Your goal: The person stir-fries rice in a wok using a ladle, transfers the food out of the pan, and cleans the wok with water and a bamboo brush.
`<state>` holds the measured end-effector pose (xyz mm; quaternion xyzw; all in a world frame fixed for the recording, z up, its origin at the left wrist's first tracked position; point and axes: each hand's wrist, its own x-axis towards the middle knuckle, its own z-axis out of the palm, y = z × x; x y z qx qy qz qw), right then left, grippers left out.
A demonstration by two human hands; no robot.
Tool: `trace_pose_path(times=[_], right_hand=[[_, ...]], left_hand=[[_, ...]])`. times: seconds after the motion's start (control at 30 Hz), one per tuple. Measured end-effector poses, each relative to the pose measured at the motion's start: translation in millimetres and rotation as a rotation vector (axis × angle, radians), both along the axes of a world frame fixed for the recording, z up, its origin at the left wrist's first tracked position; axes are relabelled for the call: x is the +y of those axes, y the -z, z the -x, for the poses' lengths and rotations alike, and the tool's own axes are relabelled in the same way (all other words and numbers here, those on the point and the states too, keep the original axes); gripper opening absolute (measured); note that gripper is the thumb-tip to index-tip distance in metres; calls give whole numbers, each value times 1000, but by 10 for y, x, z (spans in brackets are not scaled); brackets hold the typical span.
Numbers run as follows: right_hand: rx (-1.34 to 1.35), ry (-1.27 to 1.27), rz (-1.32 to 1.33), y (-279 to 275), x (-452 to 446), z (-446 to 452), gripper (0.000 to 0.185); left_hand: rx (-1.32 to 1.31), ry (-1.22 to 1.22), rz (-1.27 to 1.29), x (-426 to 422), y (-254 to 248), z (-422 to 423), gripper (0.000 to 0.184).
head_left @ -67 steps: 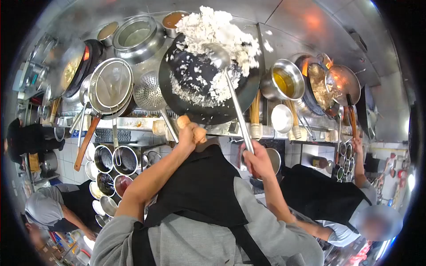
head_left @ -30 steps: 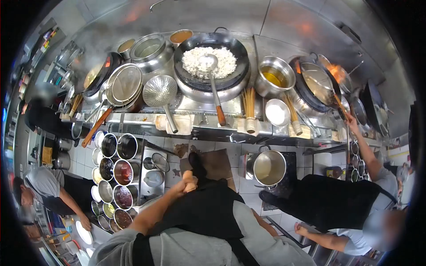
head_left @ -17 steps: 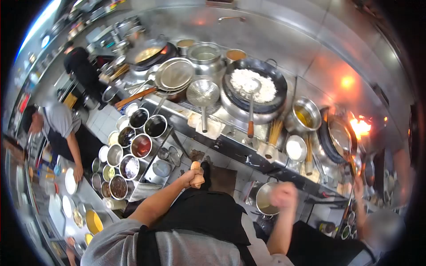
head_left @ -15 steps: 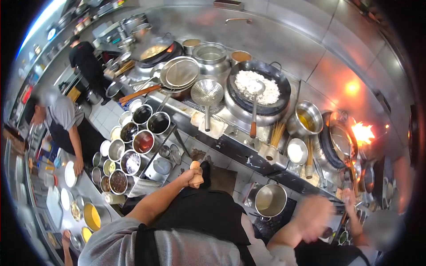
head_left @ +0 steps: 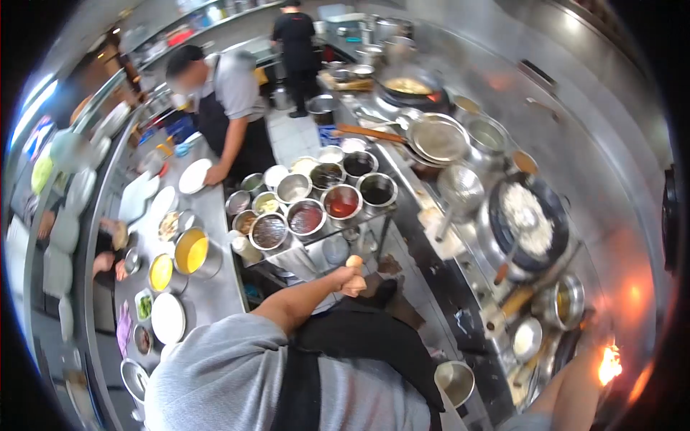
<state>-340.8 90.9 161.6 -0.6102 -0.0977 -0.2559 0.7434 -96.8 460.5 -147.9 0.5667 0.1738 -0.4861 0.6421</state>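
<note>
My left hand (head_left: 350,279) is out in front of my body, its fingers curled round a small tan thing I cannot make out. Just beyond it stands the rack of steel pots, with a pot of red liquid (head_left: 342,202) and a pot of dark sauce (head_left: 377,189). At lower right, what seems to be my right forearm (head_left: 577,384) reaches toward a flame (head_left: 609,365). Its hand blurs into the glare, so its fingers cannot be read. Near that arm are a white-filled bowl (head_left: 527,339) and a pot of yellowish liquid (head_left: 561,302).
A wok of white food (head_left: 528,215) with a ladle in it sits on the range at right. Strainers (head_left: 437,138) rest behind it. A co-worker (head_left: 230,108) touches a white plate (head_left: 194,177) at the left counter. An empty-looking pot (head_left: 454,383) stands low by the range.
My view has swung left, so the range has slid right and more of the left counter shows. My left hand stays closed. The right arm now reaches farther right, toward the flame.
</note>
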Motion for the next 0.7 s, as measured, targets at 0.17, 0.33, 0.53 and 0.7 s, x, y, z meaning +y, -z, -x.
trace_pose_path(times=[0.17, 0.33, 0.53, 0.7], right_hand=[[-53, -7, 158, -185, 63, -989, 25], [-100, 112, 316, -443, 132, -1646, 31], [97, 633, 562, -485, -474, -885, 39], [902, 875, 572, 1509, -1274, -234, 61]], left_hand=[[159, -24, 372, 293, -28, -32, 20], [6, -234, 316, 295, -341, 39, 22], [-128, -88, 236, 136, -587, -91, 23], [-148, 57, 160, -383, -1118, -298, 25]])
